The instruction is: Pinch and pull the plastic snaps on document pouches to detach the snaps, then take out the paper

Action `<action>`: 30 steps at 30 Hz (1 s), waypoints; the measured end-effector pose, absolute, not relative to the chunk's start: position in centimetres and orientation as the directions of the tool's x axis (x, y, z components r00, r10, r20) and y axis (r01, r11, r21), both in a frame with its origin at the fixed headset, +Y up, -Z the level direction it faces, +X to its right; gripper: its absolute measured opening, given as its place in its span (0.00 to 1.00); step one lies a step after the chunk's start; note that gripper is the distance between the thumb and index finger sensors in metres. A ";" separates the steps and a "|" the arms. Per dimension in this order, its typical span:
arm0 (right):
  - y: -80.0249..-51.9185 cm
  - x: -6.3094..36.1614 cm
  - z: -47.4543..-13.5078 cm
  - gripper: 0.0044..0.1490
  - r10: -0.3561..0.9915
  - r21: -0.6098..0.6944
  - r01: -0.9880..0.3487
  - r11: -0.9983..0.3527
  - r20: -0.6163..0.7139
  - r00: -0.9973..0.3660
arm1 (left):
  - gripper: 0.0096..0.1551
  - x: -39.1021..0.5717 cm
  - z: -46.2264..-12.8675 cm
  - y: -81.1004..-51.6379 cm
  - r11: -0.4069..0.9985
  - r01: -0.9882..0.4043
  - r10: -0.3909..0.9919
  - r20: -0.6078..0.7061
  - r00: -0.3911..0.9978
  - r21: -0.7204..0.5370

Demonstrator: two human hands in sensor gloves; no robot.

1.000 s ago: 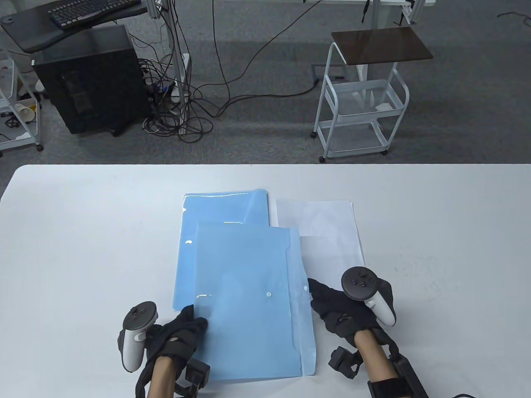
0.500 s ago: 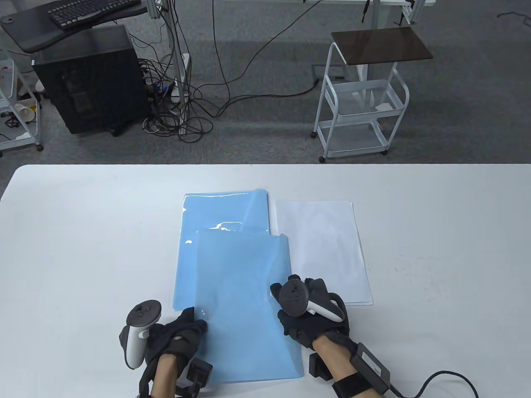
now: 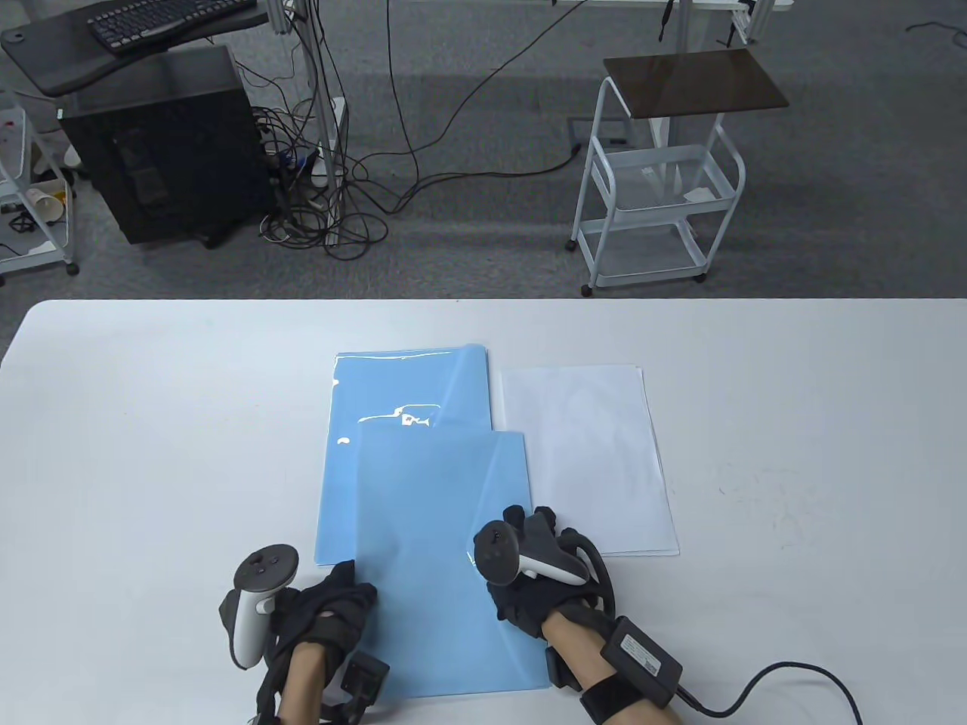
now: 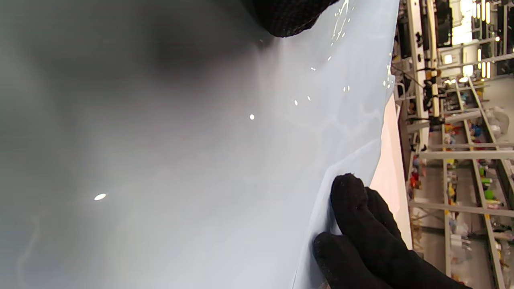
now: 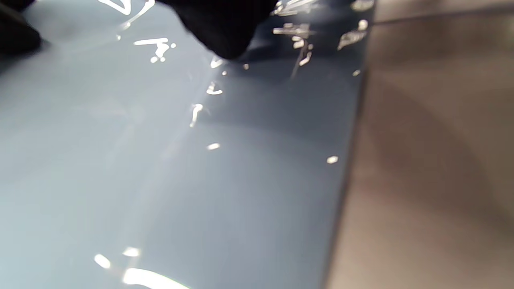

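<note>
Two light-blue document pouches lie on the white table. The near pouch point(image 3: 438, 559) overlaps the rear pouch point(image 3: 408, 385). To their right is a stack of white paper point(image 3: 585, 453). My left hand point(image 3: 336, 600) rests its fingertips on the near pouch's left edge. My right hand point(image 3: 529, 563) lies over the pouch's right edge with the flap folded under it. In the right wrist view a fingertip point(image 5: 225, 36) presses on the pouch surface point(image 5: 180, 168). The left wrist view shows the right hand's fingers point(image 4: 353, 208) on that edge. The snap is hidden under the right hand.
The white table point(image 3: 151, 423) ends just below my wrists. A cable point(image 3: 801, 680) trails from my right wrist across the table's near right. Beyond the far edge stand a white trolley point(image 3: 657, 189) and a black computer tower point(image 3: 162, 143) on the floor.
My right hand has swung the open flap from the right over onto the near pouch, moved left and now presses there. The paper stack is fully uncovered. The left hand stayed put.
</note>
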State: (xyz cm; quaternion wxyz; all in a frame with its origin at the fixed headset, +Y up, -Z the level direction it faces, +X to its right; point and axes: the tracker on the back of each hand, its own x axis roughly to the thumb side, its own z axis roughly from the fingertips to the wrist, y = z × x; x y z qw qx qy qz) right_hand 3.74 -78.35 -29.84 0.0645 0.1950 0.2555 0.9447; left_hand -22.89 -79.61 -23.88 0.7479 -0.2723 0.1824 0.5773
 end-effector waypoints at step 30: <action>-69.6 16.0 -28.8 0.54 0.372 0.089 -0.362 -0.928 0.187 -0.909 | 0.29 -22.6 -24.1 -79.8 0.233 -0.950 0.754 -0.577 0.313 -0.210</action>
